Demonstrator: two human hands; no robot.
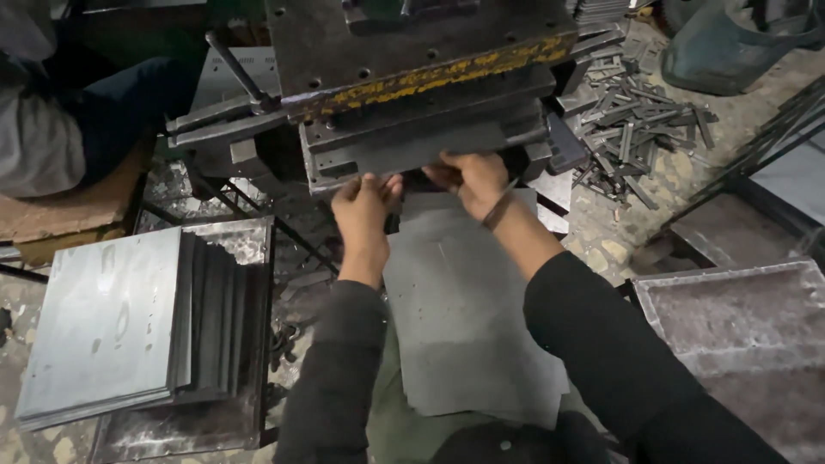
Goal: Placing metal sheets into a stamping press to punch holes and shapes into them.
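A grey metal sheet (468, 301) is gripped at its far edge by the left hand (365, 206) and right hand (471, 178) (fingers clamped on it) under the press die (412, 142).

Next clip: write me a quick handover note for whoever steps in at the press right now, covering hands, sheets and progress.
Left hand: on the near edge of the sheet, at the press mouth.
Right hand: gripping the same sheet's far edge, fingers under the die.
Sheet: flat, its far end at the die, near end over the lap.
Stack of sheets waits at left; strips lie scattered at right.
Whether this sheet is punched cannot be told.
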